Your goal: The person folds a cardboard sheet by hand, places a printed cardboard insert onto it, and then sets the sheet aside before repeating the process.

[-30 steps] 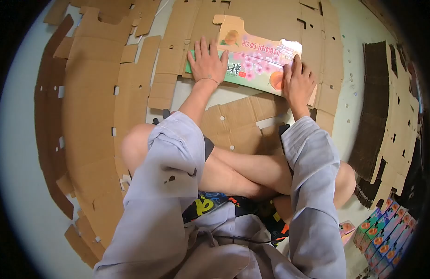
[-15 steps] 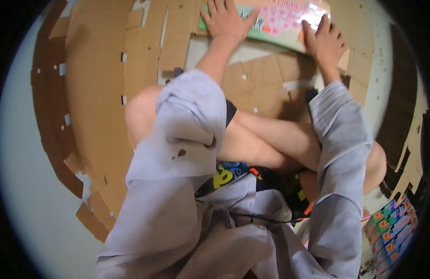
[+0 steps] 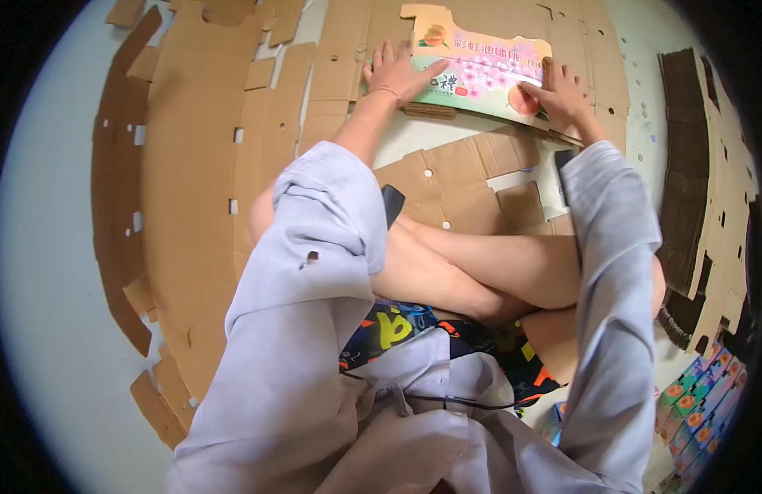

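Note:
A printed peach carton, pink and green with blossoms and red lettering, lies across the cardboard in front of me. A peach-coloured flap stands out along its far edge. My left hand rests on its left end, fingers stretched and slightly blurred, thumb across the printed face. At the right end, my right hand touches the carton with fingers spread and thumb near the printed peach. The carton's underside is hidden.
Brown cardboard sheets cover the floor ahead and to the left. Cut cardboard pieces lie between my crossed legs and the carton. Stacked cardboard stands at right, with several colourful printed boxes at lower right.
The view has tilted forward, so the carton and hands appear lower and more of the carton's far side shows. Both hands remain at its ends.

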The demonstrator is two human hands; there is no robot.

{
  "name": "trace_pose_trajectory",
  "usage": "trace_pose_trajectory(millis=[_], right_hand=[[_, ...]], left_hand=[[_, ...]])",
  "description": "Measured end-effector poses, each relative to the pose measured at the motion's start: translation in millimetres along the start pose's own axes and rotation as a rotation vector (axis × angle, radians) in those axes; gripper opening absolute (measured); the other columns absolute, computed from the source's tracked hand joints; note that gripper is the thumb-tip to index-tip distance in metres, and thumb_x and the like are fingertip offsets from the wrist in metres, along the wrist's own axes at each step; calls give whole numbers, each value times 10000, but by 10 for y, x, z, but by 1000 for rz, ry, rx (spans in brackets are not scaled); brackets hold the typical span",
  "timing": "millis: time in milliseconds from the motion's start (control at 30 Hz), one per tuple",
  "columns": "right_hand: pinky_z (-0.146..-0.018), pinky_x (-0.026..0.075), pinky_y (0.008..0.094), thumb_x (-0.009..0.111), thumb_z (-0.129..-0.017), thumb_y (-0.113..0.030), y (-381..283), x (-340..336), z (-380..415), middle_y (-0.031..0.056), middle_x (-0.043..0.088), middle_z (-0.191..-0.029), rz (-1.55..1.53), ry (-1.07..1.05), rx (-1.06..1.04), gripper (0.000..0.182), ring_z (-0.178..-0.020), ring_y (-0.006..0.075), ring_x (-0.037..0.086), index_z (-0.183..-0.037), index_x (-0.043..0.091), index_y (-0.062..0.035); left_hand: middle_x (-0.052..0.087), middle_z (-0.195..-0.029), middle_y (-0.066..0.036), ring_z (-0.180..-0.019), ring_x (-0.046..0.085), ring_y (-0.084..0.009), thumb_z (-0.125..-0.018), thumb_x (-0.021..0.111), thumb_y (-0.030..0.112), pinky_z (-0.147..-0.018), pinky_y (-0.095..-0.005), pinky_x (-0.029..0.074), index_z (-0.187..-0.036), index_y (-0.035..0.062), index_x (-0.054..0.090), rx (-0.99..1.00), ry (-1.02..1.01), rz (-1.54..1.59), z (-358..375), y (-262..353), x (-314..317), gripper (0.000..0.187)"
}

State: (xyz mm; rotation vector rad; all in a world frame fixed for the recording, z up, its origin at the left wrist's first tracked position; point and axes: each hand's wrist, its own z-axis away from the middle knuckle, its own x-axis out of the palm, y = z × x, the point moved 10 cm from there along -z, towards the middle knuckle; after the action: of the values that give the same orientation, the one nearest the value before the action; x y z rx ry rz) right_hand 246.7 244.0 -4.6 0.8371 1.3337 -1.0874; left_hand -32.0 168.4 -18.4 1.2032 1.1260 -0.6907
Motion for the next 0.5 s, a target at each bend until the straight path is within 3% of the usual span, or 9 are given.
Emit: trace_pose_trajectory(millis=[100,133,167,200,267,300,333,433,500], right_hand=[[-876,389,418,542,-792,-603,281,-11,46,125,552,-1130,-809,-363,-119,705,-1018,250,514,-1294,447,-117],[-844,402,394,546,-800,-584,474,-180,118,111,565,-1085,-821,-334,-38,678,-977,225,526,-1282,461,-114],[-812,416,370,551,-808,-565,641,-371,222,96,578,-1040,-831,-302,40,652,-937,201,538,-1270,476,-112],[-780,430,346,555,-816,-547,838,-495,317,81,591,-995,-843,-268,120,625,-896,176,549,-1258,490,-109],[-768,443,357,529,-834,-537,1588,-336,346,99,597,-1041,-722,-241,324,583,-890,181,556,-1255,493,-136],[-587,455,332,520,-847,-510,2138,-37,245,100,612,-950,-558,-226,345,507,-722,172,563,-1169,547,-120],[-614,465,351,528,-847,-491,2452,183,255,125,610,-975,-406,-289,279,508,-738,203,577,-1170,548,-100],[-697,495,409,555,-848,-435,2211,566,687,202,604,-1050,-102,-461,-528,511,-785,295,620,-1175,549,-42],[-706,497,395,547,-857,-406,2335,512,772,210,598,-1059,-356,-516,-149,502,-787,293,629,-1204,521,-44]], left_hand=[[492,-1301,-181,-1197,461,-291,-782,496,669,-995,-413,339,-1261,19,515,-161,-512,662,-63,-321,-127,808],[638,-1095,-128,-978,597,-217,-810,584,516,-859,-325,450,-1110,20,634,-168,-254,682,-73,-431,-564,582],[664,-1038,-103,-910,614,-179,-785,649,422,-816,-287,463,-1049,4,659,-59,-25,571,-99,-541,-1005,494],[619,-1138,-94,-1051,565,-187,-809,618,431,-925,-303,406,-1146,9,610,-207,-14,515,-124,-897,-1106,540],[643,-982,-89,-693,545,-182,-715,663,506,-666,-296,432,-1123,107,633,-580,133,556,-212,-2004,-1120,572],[627,-906,-80,-643,503,-170,-707,640,550,-626,-286,402,-1122,112,618,-764,109,625,49,-2015,-1139,604],[608,-850,-75,-612,484,-165,-705,612,586,-592,-292,392,-1120,114,600,-842,40,589,252,-2046,-1106,629],[574,-766,-69,-562,468,-160,-717,549,646,-527,-321,396,-1117,113,557,-892,-198,381,595,-2052,-1007,667],[585,-779,-72,-544,462,-160,-734,540,635,-517,-323,406,-1123,111,549,-919,-288,327,709,-1911,-951,653]])
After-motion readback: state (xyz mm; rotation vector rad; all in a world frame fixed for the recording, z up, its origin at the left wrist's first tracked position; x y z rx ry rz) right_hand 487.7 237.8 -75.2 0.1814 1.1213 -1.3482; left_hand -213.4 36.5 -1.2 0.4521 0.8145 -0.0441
